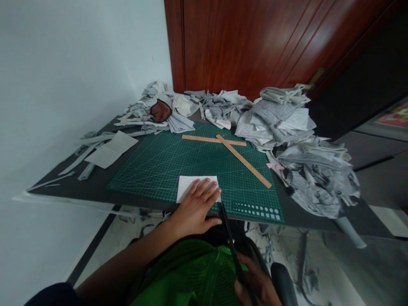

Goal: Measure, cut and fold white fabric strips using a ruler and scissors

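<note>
A white rectangular piece point(185, 186), paper or cloth, lies at the front edge of the green cutting mat point(153, 170). My left hand point(199, 206) rests flat on it, fingers stretched out, covering its lower right part. My right hand point(255, 282), low in the view and partly dark, is closed around the handles of long black scissors point(227, 223). Their blades point away from me, and the tips reach the right edge of the white piece beside my left fingers. Whether the blades are parted cannot be made out.
Two wooden rulers point(247, 163) lie crossed on the mat. Piles of grey fabric point(277, 117) line the back and right of the dark table. A brown mesh piece point(160, 111) sits on scraps at the back left, near a pale sheet point(112, 148). Pink bits point(274, 166) lie right.
</note>
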The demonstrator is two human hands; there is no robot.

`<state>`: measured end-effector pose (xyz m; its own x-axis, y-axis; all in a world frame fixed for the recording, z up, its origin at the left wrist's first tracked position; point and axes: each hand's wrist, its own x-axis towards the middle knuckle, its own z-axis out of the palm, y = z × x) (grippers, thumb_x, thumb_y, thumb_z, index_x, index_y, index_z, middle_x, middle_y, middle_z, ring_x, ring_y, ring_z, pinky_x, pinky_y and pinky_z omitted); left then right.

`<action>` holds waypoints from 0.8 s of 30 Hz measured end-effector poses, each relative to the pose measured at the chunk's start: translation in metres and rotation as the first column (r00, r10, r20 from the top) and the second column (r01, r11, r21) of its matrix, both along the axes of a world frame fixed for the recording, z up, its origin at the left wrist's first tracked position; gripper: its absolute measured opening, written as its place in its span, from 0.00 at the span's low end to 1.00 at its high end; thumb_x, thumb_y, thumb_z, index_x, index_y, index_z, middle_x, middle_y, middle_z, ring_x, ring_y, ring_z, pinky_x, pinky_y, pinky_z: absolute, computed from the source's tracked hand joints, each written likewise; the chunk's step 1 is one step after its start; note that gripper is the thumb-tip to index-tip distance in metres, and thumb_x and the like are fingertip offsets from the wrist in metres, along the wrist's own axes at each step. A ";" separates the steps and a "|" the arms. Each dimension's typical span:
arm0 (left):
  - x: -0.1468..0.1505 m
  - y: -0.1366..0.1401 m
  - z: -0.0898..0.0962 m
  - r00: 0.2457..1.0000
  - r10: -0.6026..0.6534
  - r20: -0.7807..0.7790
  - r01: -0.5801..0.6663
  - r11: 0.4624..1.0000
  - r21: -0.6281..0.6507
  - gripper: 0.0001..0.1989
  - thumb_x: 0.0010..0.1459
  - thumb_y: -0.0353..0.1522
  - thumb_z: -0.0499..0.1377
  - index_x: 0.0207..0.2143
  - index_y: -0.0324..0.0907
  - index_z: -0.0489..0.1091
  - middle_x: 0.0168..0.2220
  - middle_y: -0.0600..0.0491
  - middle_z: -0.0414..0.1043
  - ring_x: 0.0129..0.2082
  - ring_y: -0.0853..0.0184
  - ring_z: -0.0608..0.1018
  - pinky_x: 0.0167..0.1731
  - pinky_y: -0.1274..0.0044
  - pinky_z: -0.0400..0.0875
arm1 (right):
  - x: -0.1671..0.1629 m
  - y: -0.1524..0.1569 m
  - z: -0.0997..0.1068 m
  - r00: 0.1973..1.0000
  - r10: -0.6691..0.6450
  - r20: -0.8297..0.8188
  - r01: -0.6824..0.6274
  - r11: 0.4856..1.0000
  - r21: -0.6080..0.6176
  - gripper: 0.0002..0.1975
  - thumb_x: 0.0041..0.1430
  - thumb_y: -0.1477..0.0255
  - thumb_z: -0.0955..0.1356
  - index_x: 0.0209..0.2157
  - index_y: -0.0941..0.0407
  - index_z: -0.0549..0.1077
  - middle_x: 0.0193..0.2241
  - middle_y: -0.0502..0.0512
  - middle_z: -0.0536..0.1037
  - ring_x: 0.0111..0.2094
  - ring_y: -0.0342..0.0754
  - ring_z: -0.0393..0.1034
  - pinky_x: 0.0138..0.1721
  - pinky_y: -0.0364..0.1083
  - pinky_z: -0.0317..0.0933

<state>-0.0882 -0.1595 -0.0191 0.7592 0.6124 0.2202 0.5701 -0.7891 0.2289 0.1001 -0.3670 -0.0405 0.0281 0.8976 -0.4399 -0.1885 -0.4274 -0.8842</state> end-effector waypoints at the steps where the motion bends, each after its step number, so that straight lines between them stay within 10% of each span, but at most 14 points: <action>1: 0.000 0.000 0.000 1.000 -0.001 0.003 0.001 1.000 -0.001 0.44 0.64 0.58 0.55 0.72 0.41 0.55 0.74 0.45 0.51 0.75 0.49 0.49 0.73 0.56 0.37 | 0.000 0.002 0.004 1.000 -0.008 -0.005 0.008 1.000 0.009 0.37 0.49 0.42 0.75 0.54 0.50 0.78 0.32 0.60 0.85 0.39 0.62 0.82 0.43 0.56 0.74; 24: -0.003 0.002 0.002 0.999 -0.031 -0.031 0.030 0.999 -0.031 0.47 0.61 0.62 0.55 0.70 0.41 0.59 0.74 0.44 0.52 0.75 0.47 0.48 0.73 0.54 0.35 | -0.016 0.001 0.001 0.991 -0.125 0.056 0.126 0.992 -0.011 0.41 0.49 0.41 0.75 0.57 0.55 0.77 0.43 0.65 0.86 0.57 0.65 0.75 0.63 0.61 0.64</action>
